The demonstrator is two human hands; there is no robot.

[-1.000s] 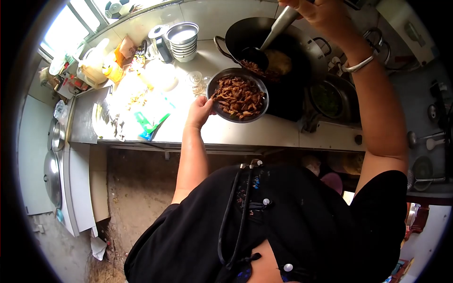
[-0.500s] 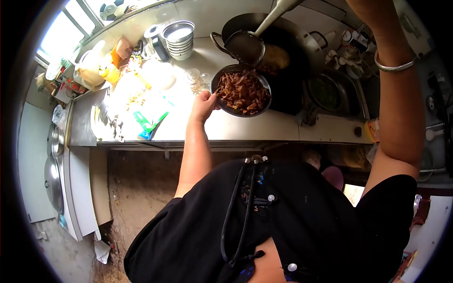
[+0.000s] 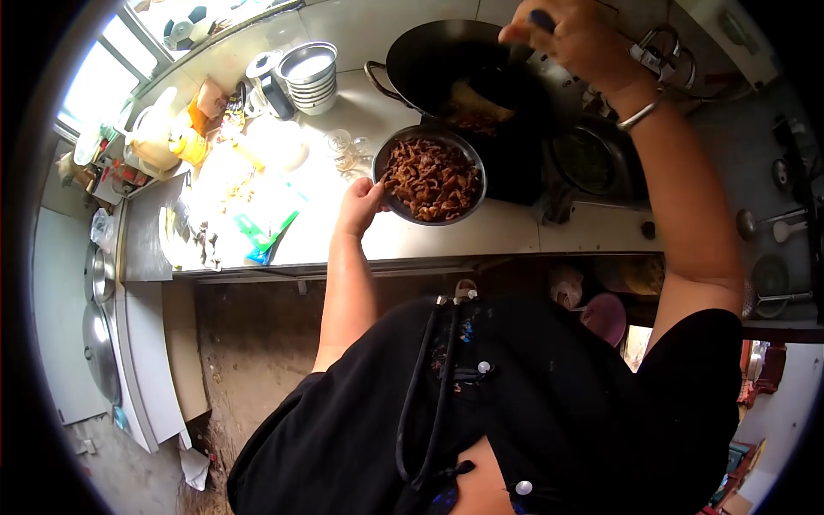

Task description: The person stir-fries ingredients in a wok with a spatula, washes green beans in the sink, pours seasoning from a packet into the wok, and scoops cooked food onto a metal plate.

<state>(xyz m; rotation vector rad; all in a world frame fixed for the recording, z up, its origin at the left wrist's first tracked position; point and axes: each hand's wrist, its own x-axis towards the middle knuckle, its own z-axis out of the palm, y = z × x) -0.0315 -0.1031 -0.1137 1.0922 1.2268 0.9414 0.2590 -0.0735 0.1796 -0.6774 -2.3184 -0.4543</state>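
My left hand (image 3: 364, 204) grips the left rim of a metal bowl (image 3: 432, 175) filled with brown fried pieces, over the counter's front part. Behind the bowl sits a large dark wok (image 3: 421, 64) with a loop handle on its left. Inside the wok lie a pale yellowish piece (image 3: 481, 101) and some brown bits. Above the wok's right side, my right hand (image 3: 558, 36) is closed round the handle of a ladle (image 3: 520, 53). The ladle's scoop is dark and hard to make out inside the wok.
Stacked metal bowls (image 3: 310, 75) and small glass jars (image 3: 343, 148) stand left of the wok. Bottles, packets and a green bag (image 3: 266, 230) lie further left in glare. At the right, a sink holds a basin of greens (image 3: 585, 160). Utensils hang at far right.
The ladle's scoop was raised above the wok half a second ago; now it is lower inside it. My right hand has moved left. The bowl in my left hand has shifted slightly.
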